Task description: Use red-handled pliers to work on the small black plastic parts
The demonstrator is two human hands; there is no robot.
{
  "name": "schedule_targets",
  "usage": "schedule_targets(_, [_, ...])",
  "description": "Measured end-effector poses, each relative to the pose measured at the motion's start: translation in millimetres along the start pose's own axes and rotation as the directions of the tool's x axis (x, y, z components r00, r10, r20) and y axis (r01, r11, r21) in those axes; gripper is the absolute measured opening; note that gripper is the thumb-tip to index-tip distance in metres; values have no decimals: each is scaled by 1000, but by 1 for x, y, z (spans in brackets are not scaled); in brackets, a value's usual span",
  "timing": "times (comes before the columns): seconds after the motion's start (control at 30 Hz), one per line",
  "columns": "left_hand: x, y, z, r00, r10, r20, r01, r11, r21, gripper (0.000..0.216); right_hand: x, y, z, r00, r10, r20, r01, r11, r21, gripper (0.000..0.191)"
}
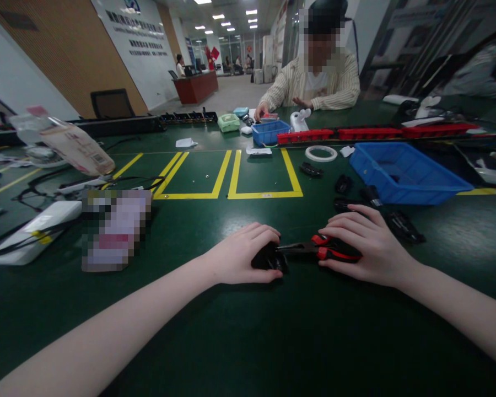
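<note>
My left hand (243, 255) is closed around a small black plastic part (268, 258) on the green table, and the fingers hide much of it. My right hand (366, 248) grips red-and-black needle-nose pliers (320, 248) by the handles. The pliers' jaws point left and their tip meets the right side of the black part; I cannot tell whether they pinch it. Several similar black parts lie just beyond and beside my right hand, among them one black piece (404, 227) near the wrist.
A blue bin (413, 179) stands behind my right hand, near a tape roll (321, 154). Yellow tape (265, 195) marks rectangles on the table. At left are a phone (118, 231), a white power bank with cables (37, 231) and a bottle (72, 143). Across the table sits a person (314, 82).
</note>
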State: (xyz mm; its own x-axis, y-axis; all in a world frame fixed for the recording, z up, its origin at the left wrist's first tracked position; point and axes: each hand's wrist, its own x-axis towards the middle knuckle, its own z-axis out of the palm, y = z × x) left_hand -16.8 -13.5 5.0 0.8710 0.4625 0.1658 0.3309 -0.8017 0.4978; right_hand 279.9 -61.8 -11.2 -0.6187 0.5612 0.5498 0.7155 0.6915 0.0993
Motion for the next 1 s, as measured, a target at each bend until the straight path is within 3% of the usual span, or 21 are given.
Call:
schedule_targets(0.23, [0, 0, 0, 999, 40, 4, -40, 998, 44, 46, 0, 1, -1, 1000, 2, -5, -2, 1000, 2, 33])
schedule_targets(0.83, [0, 1, 0, 1000, 8, -3, -8, 998, 68, 52, 1, 0, -1, 999, -47, -2, 47, 999, -26, 34])
schedule_targets(1.0, [-2, -2, 0, 999, 41, -17, -40, 996, 78, 76, 1, -1, -2, 999, -53, 9, 53, 998, -21, 34])
